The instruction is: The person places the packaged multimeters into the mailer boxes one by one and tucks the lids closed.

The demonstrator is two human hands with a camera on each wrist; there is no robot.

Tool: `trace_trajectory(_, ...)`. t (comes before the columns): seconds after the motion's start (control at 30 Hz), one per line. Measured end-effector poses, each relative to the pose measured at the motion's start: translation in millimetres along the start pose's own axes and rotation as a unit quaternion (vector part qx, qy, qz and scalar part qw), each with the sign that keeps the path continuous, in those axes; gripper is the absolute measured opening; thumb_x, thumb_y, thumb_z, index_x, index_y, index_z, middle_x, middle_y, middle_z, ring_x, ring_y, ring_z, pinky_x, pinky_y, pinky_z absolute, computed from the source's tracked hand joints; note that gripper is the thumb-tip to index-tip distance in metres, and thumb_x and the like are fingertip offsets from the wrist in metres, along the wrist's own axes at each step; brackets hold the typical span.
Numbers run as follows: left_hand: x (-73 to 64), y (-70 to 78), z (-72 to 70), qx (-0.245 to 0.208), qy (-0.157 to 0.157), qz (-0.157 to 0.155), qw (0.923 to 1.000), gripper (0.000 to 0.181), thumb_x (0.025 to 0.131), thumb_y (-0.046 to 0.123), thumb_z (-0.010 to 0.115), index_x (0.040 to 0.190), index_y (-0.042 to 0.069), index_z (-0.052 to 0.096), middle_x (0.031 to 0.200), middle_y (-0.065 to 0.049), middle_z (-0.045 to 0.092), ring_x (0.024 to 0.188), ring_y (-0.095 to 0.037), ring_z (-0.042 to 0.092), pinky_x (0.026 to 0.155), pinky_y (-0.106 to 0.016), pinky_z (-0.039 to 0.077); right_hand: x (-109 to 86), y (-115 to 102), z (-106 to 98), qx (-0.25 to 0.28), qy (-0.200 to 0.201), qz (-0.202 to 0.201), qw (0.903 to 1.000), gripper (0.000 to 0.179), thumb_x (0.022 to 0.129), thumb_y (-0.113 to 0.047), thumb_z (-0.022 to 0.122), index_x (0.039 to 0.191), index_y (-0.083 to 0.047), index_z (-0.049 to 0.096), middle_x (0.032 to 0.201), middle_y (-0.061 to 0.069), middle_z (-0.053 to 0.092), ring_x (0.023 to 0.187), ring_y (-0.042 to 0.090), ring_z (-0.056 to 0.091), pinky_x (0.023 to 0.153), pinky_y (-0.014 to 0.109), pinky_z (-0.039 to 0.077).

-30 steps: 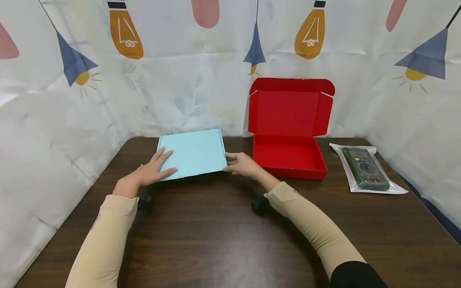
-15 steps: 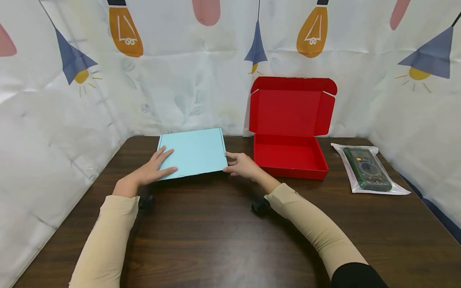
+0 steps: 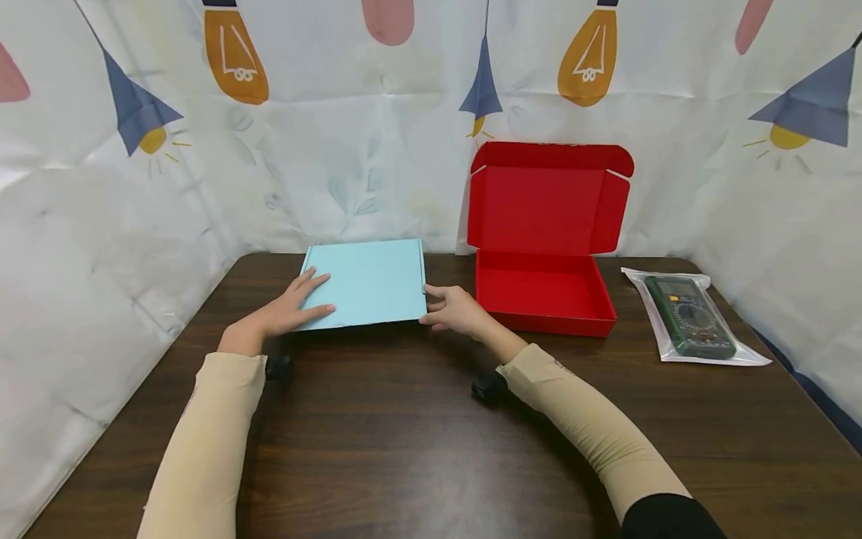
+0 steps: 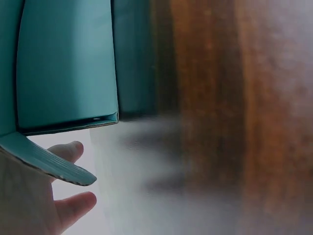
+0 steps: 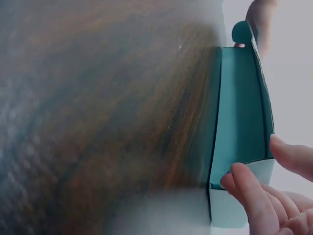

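A light blue cardboard mailer box (image 3: 367, 281) sits toward the back of the table, left of centre. Its lid lies over it, while the front stands partly open, with a rounded tab (image 4: 54, 164) sticking out in the left wrist view. My left hand (image 3: 289, 303) lies with fingers spread on the lid's left side. At the right front corner, my right hand (image 3: 458, 308) touches the box with its fingertips. The right wrist view shows one digit at the lid edge and another beside the front corner of the side wall (image 5: 227, 208).
To the right stands a red cardboard box (image 3: 542, 281) with its lid raised and nothing visible inside. Beyond it lies a green-edged digital multimeter (image 3: 690, 316) in a clear plastic bag. A patterned white curtain (image 3: 404, 172) rises behind the dark wooden table (image 3: 377, 434).
The blue box's left side has shifted rightward and the box now sits straighter. My left hand has moved right with it. My right hand has hardly moved at the corner.
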State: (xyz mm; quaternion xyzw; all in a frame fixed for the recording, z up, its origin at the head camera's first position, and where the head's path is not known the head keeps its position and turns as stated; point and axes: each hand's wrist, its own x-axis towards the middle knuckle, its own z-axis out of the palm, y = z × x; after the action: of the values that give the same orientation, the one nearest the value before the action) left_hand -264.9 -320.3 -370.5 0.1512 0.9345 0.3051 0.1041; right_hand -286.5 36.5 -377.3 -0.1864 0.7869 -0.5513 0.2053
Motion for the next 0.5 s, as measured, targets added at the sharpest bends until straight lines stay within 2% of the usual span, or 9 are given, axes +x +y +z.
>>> trace_trajectory(0.27,10.5,-1.6,-1.4,0.006,0.003,0.003,1.0,0.082,0.104,0.041,0.057,0.164,0.005,0.016,0.169,-0.022,-0.01,0.153,-0.048,-0.005,0.112,-0.075,0.012,1.4,0.4,-0.2,-0.012,0.006,-0.006,0.9999,0.072,0.095,-0.004,0.073,0.157,0.0,0.037,0.154,0.019,0.046,0.127,0.029,0.061,0.084,0.036,0.059)
trace_trajectory(0.5,9.3,-2.7,-1.3,0.009,0.014,0.008,0.9998,0.081,0.103,0.041,0.059,0.164,0.005,0.018,0.169,-0.021,-0.007,0.153,-0.047,-0.004,0.113,-0.074,0.012,0.6,-3.3,1.2,-0.1,0.01,-0.009,0.9949,0.075,0.094,-0.008,0.075,0.158,-0.005,0.037,0.149,0.02,0.051,0.124,0.027,0.063,0.083,0.032,0.059)
